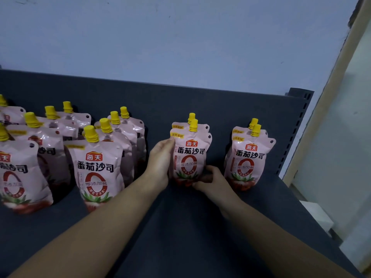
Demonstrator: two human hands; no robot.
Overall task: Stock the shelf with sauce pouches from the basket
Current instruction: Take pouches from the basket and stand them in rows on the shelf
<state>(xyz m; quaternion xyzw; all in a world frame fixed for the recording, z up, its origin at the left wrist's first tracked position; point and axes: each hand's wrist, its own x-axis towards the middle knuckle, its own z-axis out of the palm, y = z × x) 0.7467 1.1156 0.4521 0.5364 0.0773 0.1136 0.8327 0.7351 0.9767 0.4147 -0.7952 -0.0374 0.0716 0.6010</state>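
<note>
A pink sauce pouch (189, 151) with a yellow cap stands upright on the dark grey shelf (180, 227), with a second pouch right behind it. My left hand (160, 161) grips its left edge, thumb near the top corner. My right hand (210, 180) pinches its bottom right corner. Two more pouches (248, 157) stand one behind the other to the right. On the left, several pouches (98, 167) stand in rows. The basket is not in view.
A pale blue wall (180, 41) rises behind the shelf. The shelf's slotted upright (301, 121) stands at the right end, with a beige door frame (321, 117) beyond it. Bare shelf surface lies in front of the pouches.
</note>
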